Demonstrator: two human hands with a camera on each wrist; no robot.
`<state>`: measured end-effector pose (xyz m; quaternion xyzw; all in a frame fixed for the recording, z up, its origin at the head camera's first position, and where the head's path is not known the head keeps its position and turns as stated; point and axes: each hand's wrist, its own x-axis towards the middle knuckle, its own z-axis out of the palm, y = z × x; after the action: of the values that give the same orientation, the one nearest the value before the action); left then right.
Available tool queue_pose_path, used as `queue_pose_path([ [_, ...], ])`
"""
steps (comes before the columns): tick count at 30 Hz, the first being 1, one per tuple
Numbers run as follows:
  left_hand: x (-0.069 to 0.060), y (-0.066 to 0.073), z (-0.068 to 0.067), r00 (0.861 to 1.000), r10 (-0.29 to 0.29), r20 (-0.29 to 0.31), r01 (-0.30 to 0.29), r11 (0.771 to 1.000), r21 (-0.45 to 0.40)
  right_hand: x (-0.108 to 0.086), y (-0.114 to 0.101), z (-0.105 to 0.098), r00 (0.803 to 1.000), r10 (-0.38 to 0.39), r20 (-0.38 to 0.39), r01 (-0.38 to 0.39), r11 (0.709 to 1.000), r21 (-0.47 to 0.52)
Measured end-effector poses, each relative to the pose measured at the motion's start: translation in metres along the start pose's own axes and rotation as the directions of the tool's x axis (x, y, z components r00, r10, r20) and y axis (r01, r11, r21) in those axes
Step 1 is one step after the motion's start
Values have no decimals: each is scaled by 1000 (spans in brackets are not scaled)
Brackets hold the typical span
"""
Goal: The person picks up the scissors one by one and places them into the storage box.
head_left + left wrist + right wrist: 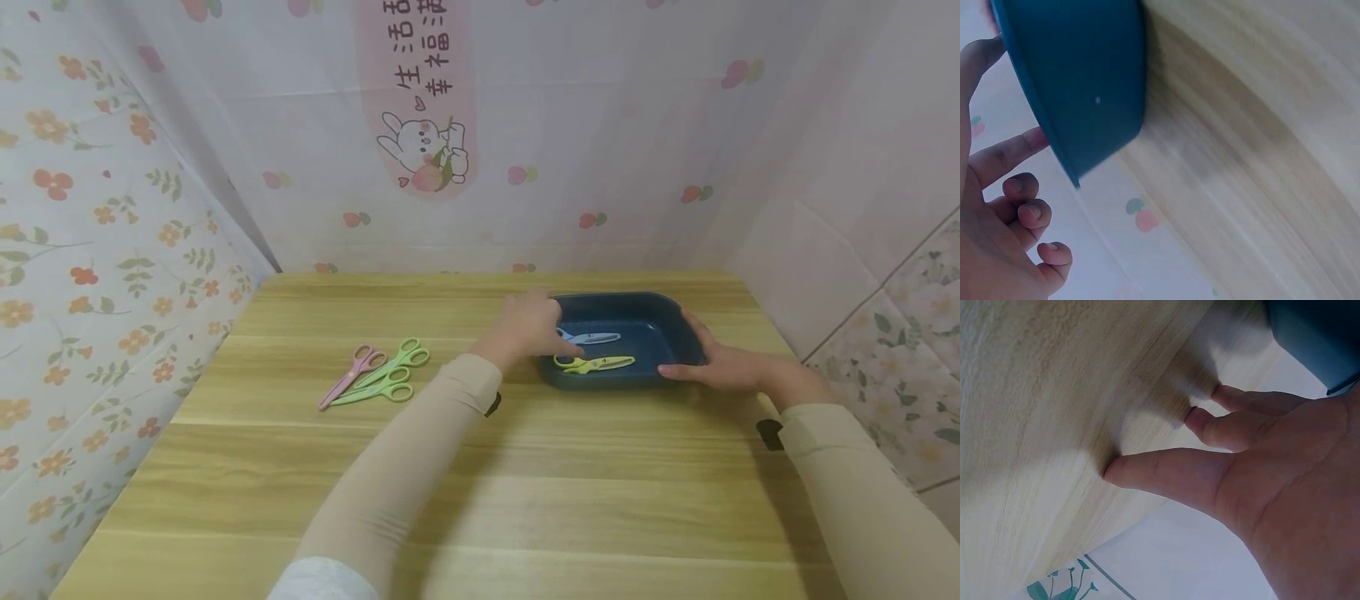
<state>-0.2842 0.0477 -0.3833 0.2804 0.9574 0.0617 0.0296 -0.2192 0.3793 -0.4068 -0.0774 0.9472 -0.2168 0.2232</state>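
A dark blue rectangular basin (627, 382) stands on the wooden table at the right. Inside lie blue-handled scissors (597, 338) and, closer to me, yellow scissors (604, 364). My left hand (522, 327) reaches over the basin's left side, its thumb near the yellow scissors' handles. In the left wrist view, the index finger and thumb extend past the rim, the other fingers curl loosely, and no scissors show. At the basin's right end, my right hand (720, 364) holds it between thumb and index finger. The right wrist view shows its other fingertips (1116, 469) touching the table.
Left of the basin, pink scissors (352, 377) and two pairs of green scissors (395, 361) lie together on the table (570, 483). Patterned cloth (645, 167) hangs behind and on the left; a tiled surface (892, 350) borders the right.
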Motion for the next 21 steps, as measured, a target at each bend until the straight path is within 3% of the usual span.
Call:
queue_pose_path([
  [11,-5,-36,-13,998,-53,-43,52,999,-9,0,-1,1,1000,-2,1,2,1000,-3],
  [21,-31,-88,-38,992,-104,-72,100,993,-54,1,0,0,1000,6,-1,-6,999,-40],
])
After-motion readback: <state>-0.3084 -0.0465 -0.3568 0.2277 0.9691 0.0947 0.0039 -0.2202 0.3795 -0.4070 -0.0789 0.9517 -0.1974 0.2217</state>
